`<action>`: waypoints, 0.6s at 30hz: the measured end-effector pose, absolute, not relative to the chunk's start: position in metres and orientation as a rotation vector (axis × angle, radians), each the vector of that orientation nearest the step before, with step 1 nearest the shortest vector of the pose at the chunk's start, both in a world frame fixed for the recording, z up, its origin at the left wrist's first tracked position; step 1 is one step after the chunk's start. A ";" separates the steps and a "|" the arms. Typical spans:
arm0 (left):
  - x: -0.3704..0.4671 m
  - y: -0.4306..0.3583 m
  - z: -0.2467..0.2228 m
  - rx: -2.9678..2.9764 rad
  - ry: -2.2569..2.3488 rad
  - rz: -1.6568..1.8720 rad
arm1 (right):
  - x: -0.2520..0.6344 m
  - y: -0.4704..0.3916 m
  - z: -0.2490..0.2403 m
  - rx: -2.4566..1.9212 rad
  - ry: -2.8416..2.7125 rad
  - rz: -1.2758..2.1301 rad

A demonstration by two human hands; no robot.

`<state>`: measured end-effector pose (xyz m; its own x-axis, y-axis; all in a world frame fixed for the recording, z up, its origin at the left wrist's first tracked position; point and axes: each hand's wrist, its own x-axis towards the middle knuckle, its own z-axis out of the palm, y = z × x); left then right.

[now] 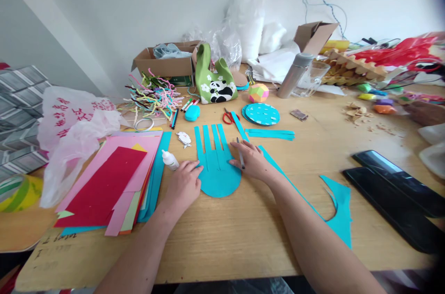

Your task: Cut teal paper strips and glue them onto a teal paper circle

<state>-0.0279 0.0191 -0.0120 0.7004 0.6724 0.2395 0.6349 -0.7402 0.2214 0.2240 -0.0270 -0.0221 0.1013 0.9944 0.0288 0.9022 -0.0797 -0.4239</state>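
Note:
Between my hands lies a blue paper cutout point(219, 183), rounded at the near end, with several upright strips at the far end and thin lines drawn down from them. My left hand point(185, 183) rests flat at its left edge, fingertips touching the paper and nothing held. At the right edge, my right hand point(253, 158) holds a pen point(242, 160) upright and slanted between its fingers. A white glue bottle point(170, 160) lies just beyond my left hand. Blue offcut strips point(271, 134) and red-handled scissors point(227, 118) lie past the cutout.
Stacked coloured paper point(104, 187) is at left. Pipe cleaners point(153, 99), a green panda bag point(217, 80), blue discs point(262, 113) and a flask point(295, 76) stand farther back. A curved blue offcut point(339, 210) and dark phone-like slabs point(389, 206) lie at right.

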 end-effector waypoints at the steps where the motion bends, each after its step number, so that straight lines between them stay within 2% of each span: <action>1: -0.028 0.019 -0.012 2.783 1.073 0.454 | 0.224 -0.027 -0.023 -2.048 -1.870 0.376; 18: -0.028 0.019 -0.013 2.774 1.034 0.403 | 0.223 -0.027 -0.023 -2.037 -1.923 0.329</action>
